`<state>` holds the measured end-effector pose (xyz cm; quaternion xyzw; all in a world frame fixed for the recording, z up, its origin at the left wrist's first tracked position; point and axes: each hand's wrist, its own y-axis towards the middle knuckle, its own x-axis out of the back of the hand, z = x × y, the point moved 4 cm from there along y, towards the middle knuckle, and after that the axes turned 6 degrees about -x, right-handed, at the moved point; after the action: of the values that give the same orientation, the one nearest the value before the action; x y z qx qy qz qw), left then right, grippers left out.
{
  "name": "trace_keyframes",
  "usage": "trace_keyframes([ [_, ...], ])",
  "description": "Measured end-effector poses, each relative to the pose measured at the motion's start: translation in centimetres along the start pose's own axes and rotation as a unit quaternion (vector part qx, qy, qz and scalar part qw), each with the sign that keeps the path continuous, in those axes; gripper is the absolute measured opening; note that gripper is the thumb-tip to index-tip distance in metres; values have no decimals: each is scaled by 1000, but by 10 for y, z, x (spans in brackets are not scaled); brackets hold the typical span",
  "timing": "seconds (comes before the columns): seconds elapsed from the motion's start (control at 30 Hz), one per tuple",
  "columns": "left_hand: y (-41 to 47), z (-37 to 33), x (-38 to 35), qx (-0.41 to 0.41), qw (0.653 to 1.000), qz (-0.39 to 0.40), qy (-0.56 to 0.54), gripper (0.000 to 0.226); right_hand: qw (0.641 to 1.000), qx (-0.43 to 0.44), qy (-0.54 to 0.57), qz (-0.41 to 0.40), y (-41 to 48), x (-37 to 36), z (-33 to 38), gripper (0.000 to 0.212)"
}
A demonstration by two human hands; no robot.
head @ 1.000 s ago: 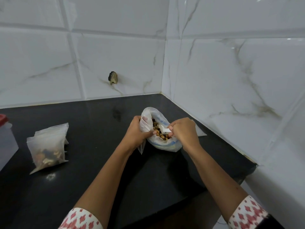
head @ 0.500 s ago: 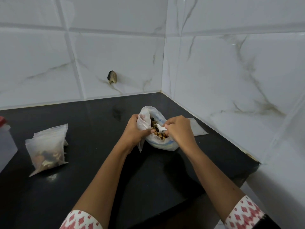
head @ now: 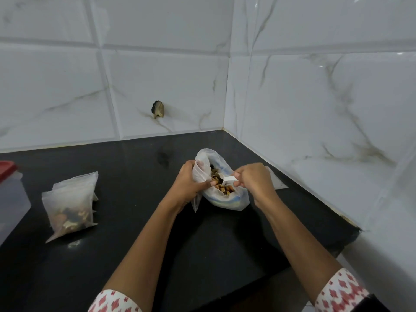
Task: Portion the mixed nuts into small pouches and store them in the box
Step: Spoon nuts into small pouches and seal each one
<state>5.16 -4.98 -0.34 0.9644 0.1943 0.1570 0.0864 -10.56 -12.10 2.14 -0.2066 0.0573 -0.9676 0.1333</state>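
Observation:
A clear plastic bag of mixed nuts point(head: 227, 199) lies open on the black counter point(head: 139, 244) near the corner. My left hand point(head: 188, 183) grips the bag's left rim and a small clear pouch point(head: 196, 202) that hangs below it. My right hand point(head: 254, 180) holds a small white spoon point(head: 227, 178), whose bowl rests on the nuts point(head: 221, 183) inside the bag. Two filled pouches point(head: 69, 203) lie at the left of the counter. A clear box with a red lid point(head: 9, 190) stands at the far left edge, partly cut off.
White marble tiles wall the counter at the back and right, with a dark chip in the back wall point(head: 158, 109). A flat empty pouch point(head: 275, 182) lies behind my right hand. The counter's front edge point(head: 315, 257) drops off at the lower right.
My right hand has drawn back slightly to the right with the spoon, so more of the spoon's handle shows. The left hand keeps its hold on the bag rim.

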Motion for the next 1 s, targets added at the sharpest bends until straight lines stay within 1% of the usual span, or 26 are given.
trace_keyframes([
  [0.03, 0, 0, 0, -1, 1000, 0, -4, 60, 999, 38, -2, -1, -3, -1, 5, 23],
  [0.07, -1, 0, 0, 0, 1000, -2, -9, 58, 999, 42, -9, 1, -3, -1, 8, 23],
  [0.1, -1, 0, 1, 2, 1000, -2, -14, 57, 1000, 12, -14, 2, -1, 0, 9, 21],
  [0.17, -1, -1, 1, 9, 1000, -1, -16, 56, 997, -77, -3, 10, 3, 5, 4, 21],
  [0.23, 0, -2, 3, 15, 1000, -2, -6, 57, 993, -102, 59, 29, 4, 9, -2, 23],
  [0.3, 0, -6, 5, 23, 1000, -7, 17, 61, 987, -107, 114, 44, 2, 10, -8, 25],
  [0.4, 2, -11, 8, 25, 996, -23, 86, 77, 982, -109, 143, 55, 0, 12, -9, 28],
  [0.47, 0, -16, 9, 20, 988, -34, 151, 81, 981, -100, 159, 55, -1, 13, -5, 29],
  [0.5, -1, -18, 9, 19, 986, -36, 164, 82, 981, -95, 161, 52, -3, 13, -4, 29],
  [0.6, -3, -19, 7, 16, 987, -17, 159, 96, 980, -75, 177, 44, -8, 15, 2, 26],
  [0.67, -2, -20, 6, 12, 988, -14, 151, 106, 976, -62, 200, 53, -12, 16, 7, 24],
  [0.73, -2, -18, 6, 14, 990, -24, 138, 103, 972, -46, 221, 63, -15, 17, 13, 23],
  [0.83, -2, -19, 7, 4, 990, -38, 136, 88, 970, -25, 234, 62, -19, 19, 21, 21],
  [0.9, 1, -19, 8, -13, 988, -43, 145, 78, 970, -11, 234, 61, -20, 21, 26, 24],
  [1.0, 3, -19, 7, -24, 986, -37, 158, 75, 969, 8, 236, 71, -23, 21, 33, 23],
])
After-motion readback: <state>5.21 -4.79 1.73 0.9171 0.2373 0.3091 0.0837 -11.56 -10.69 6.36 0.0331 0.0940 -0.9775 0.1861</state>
